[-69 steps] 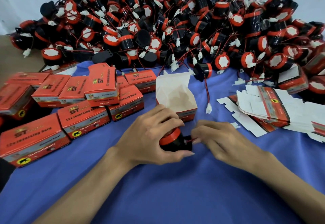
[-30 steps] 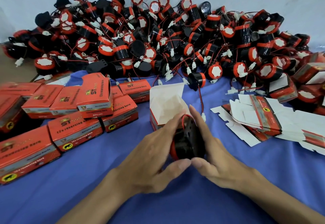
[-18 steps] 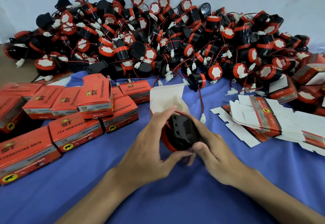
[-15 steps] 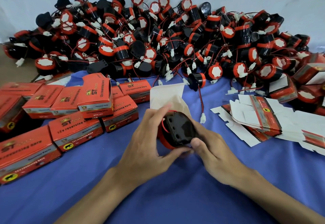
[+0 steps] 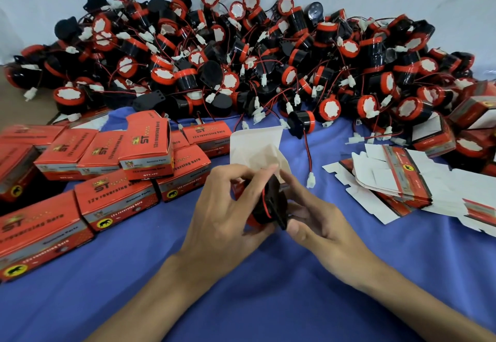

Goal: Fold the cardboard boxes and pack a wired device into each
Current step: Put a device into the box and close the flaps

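Observation:
Both my hands hold one black wired device [image 5: 268, 205] with a red band and a red wire across it, just above the blue cloth [image 5: 268, 288]. My left hand [image 5: 228, 215] grips it from the left with curled fingers. My right hand [image 5: 316, 223] holds it from the right, thumb under its black bracket. Right behind the device stands an open red cardboard box [image 5: 255, 148] with its white lid flap raised; most of the box body is hidden by my hands.
A big heap of black-and-red wired devices [image 5: 255, 54] fills the back. Several closed red boxes [image 5: 115, 197] lie at the left. Flat unfolded box blanks [image 5: 397, 178] are stacked at the right. One loose device [image 5: 302, 124] trails a red wire with a white plug [image 5: 310, 180].
The device has turned in my hands, its black bracket side swinging to the right and edge-on. It sits slightly closer to the open box. My left fingers have spread over its top.

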A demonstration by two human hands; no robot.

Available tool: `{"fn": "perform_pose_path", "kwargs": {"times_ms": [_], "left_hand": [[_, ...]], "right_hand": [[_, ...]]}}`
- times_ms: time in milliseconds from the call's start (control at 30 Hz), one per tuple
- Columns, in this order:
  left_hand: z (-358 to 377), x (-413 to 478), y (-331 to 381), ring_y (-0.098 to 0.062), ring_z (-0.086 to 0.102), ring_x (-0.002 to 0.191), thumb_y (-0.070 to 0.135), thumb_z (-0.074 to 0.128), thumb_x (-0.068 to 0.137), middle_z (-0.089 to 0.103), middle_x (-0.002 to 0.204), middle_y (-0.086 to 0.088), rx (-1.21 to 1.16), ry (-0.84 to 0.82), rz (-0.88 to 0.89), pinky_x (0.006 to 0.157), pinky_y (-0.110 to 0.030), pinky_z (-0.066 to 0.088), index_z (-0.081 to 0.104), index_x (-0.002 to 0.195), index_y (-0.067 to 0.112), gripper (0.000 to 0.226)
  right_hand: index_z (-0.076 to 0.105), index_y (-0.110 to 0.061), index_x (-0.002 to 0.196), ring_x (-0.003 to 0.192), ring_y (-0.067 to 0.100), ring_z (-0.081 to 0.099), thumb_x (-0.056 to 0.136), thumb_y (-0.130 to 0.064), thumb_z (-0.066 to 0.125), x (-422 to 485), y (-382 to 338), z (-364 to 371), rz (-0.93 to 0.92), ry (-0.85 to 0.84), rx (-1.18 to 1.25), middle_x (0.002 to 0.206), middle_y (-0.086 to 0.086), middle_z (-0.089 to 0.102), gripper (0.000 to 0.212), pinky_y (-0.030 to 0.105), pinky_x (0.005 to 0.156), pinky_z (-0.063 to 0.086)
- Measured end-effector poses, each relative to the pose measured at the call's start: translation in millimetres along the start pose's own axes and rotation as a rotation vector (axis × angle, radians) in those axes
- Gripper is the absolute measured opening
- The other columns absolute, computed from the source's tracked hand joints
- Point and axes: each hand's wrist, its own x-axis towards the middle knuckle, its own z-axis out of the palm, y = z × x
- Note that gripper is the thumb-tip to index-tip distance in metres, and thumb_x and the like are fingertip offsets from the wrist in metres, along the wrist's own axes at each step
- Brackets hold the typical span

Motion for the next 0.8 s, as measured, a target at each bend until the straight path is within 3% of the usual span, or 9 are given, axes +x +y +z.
{"fn": "perform_pose_path", "kwargs": {"times_ms": [67,133,233,300,433,567,633,733,800], "left_hand": [[0.1,0.3,0.5,-0.022,0.051,0.105,0.027,0.07,0.083,0.04,0.118,-0.008,0.003,-0.038,0.018,0.081,-0.033,0.051,0.045,0.131,0.013,0.055],[1.1,-0.7,1.7,-0.025,0.054,0.112,0.02,0.074,0.081,0.046,0.127,-0.012,-0.006,-0.083,0.047,0.081,-0.036,0.053,0.044,0.133,0.014,0.061],[0.5,-1.2,1.9,-0.023,0.06,0.114,0.02,0.074,0.082,0.058,0.128,-0.014,-0.03,-0.105,0.063,0.081,-0.035,0.055,0.045,0.132,0.012,0.058],[-1.4,0.0,1.5,-0.019,0.056,0.113,0.022,0.07,0.084,0.052,0.127,-0.008,-0.077,-0.122,0.055,0.082,-0.029,0.054,0.045,0.132,0.014,0.055],[-1.7,1.2,0.0,-0.014,0.05,0.111,0.024,0.065,0.085,0.042,0.122,-0.005,-0.12,-0.164,0.046,0.087,-0.017,0.048,0.043,0.135,0.017,0.055],[0.7,1.2,-1.5,-0.017,0.049,0.108,0.014,0.075,0.07,0.037,0.12,-0.005,-0.185,-0.212,0.047,0.09,-0.023,0.048,0.037,0.139,0.015,0.079],[0.6,1.5,-0.9,-0.016,0.047,0.113,0.016,0.074,0.069,0.036,0.123,-0.005,-0.212,-0.234,0.047,0.093,-0.023,0.047,0.034,0.142,0.017,0.084],[1.1,0.7,0.4,-0.009,0.041,0.122,0.028,0.075,0.072,0.034,0.131,-0.004,-0.221,-0.278,0.085,0.091,-0.023,0.049,0.027,0.144,0.022,0.086],[1.6,1.0,0.2,-0.009,0.041,0.122,0.033,0.078,0.074,0.034,0.133,-0.003,-0.216,-0.305,0.087,0.087,-0.029,0.053,0.031,0.143,0.023,0.084]], "right_hand": [[0.035,-0.031,0.142,0.104,0.009,0.061,0.087,-0.045,0.054,-1.0,-4.1,-1.2,-0.008,-0.009,-0.019,0.111,-0.008,0.066,0.06,0.021,0.091,0.043],[0.042,-0.025,0.142,0.099,0.021,0.057,0.089,-0.041,0.048,-2.0,-7.6,-1.6,-0.017,-0.034,-0.026,0.109,0.004,0.062,0.056,0.029,0.087,0.044],[0.051,-0.02,0.133,0.098,0.029,0.055,0.086,-0.06,0.053,-2.5,-9.8,1.3,-0.027,-0.043,-0.021,0.112,0.01,0.055,0.062,0.038,0.083,0.048],[0.054,-0.023,0.129,0.099,0.025,0.058,0.077,-0.069,0.06,-2.3,-9.1,4.7,-0.004,-0.014,-0.041,0.118,0.001,0.048,0.069,0.035,0.085,0.05],[0.057,-0.036,0.125,0.099,0.015,0.059,0.076,-0.057,0.06,-1.7,-7.2,7.6,0.026,0.078,-0.13,0.106,-0.013,0.053,0.053,0.027,0.085,0.049],[0.052,-0.035,0.13,0.112,0.014,0.06,0.087,-0.046,0.052,-2.0,-6.3,6.0,0.01,0.055,-0.059,0.116,-0.007,0.066,0.045,0.03,0.095,0.048],[0.052,-0.031,0.13,0.117,0.006,0.057,0.092,-0.042,0.051,-2.3,-5.9,5.2,0.018,0.083,-0.002,0.121,-0.012,0.065,0.039,0.02,0.095,0.045],[0.06,-0.032,0.11,0.099,-0.005,0.06,0.084,-0.052,0.045,-1.8,-6.3,3.1,0.089,0.145,0.12,0.101,-0.022,0.068,0.036,0.011,0.084,0.045],[0.06,-0.033,0.112,0.107,-0.002,0.06,0.078,-0.058,0.046,-0.7,-5.4,1.2,0.123,0.146,0.177,0.108,-0.02,0.068,0.045,0.015,0.088,0.046]]}}
